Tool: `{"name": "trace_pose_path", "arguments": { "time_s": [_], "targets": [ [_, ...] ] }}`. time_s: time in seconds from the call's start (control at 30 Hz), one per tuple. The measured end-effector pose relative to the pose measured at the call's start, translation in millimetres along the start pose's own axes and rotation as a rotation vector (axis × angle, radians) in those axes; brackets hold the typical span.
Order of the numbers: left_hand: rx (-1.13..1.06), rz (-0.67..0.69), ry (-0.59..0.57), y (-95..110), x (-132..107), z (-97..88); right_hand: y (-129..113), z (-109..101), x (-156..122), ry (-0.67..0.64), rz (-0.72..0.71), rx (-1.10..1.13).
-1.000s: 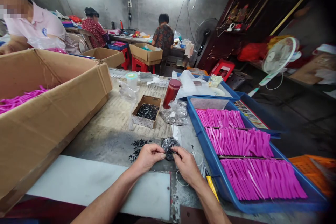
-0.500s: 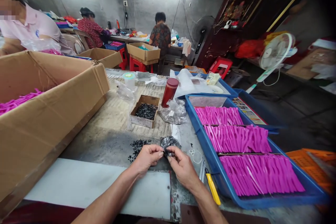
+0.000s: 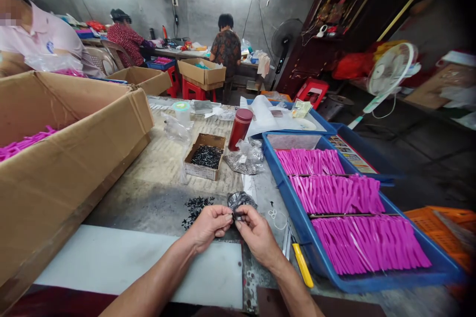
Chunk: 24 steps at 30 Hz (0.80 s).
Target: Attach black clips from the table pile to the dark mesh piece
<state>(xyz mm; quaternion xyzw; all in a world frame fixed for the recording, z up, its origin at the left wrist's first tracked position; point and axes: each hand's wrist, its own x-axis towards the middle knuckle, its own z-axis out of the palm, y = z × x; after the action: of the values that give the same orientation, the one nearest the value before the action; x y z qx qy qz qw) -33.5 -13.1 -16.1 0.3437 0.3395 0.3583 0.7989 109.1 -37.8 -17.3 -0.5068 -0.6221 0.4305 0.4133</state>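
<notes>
My left hand (image 3: pixel 210 224) and my right hand (image 3: pixel 255 230) meet fingertip to fingertip over the table, both pinched on a small clear plastic bag (image 3: pixel 241 201) of dark little parts. A loose scatter of the same black parts (image 3: pixel 195 208) lies just left of the bag. A yellow-handled tool (image 3: pixel 301 263) rests beside my right wrist. To the right stands a blue tray (image 3: pixel 293 213) filled with three rows of pink plastic pieces (image 3: pixel 336 194).
A big cardboard box (image 3: pixel 74 158) with pink pieces fills the left. A small carton of black parts (image 3: pixel 205 158), a red bottle (image 3: pixel 240 130) and plastic bags sit mid-table. A white board (image 3: pixel 130 262) lies under my arms. Other people work behind.
My hands have drawn closer together on the bag and shifted slightly toward me. The view has tilted a little, and the yellow tool shows more fully.
</notes>
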Motion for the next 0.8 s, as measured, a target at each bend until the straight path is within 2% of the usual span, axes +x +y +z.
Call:
{"name": "trace_pose_path", "arguments": {
  "time_s": [0.8],
  "targets": [
    [0.081, -0.006, 0.005, -1.5, 0.6, -0.6, -2.3, -2.6, -0.2, -0.062, 0.032, 0.075]
  ]
}}
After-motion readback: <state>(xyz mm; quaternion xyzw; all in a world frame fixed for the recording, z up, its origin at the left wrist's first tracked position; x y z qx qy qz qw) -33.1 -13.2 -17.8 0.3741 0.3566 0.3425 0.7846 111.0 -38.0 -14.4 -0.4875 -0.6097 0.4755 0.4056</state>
